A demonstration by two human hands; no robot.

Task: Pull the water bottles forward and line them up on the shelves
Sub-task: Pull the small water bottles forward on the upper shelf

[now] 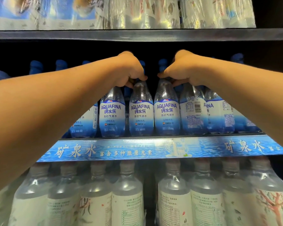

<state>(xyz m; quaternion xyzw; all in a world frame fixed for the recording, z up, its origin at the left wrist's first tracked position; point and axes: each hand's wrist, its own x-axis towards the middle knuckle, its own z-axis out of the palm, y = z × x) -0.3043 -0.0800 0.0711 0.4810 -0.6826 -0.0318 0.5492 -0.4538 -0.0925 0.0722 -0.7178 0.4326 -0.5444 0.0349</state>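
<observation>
Reaching into the middle shelf (153, 146), we gripped two Aquafina bottles by their necks: our left hand (131, 70) curled round the left bottle (141, 111), our right hand (180, 70) round the right bottle (166, 111). Both stood upright in the front row, side by side, labels facing out, shrink-wrapped packs (186, 193) below.

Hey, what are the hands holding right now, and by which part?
Each hand grips Aquafina bottles on the middle shelf by their necks, just under the blue caps: the left hand above one front bottle, the right hand above its neighbour.
</observation>
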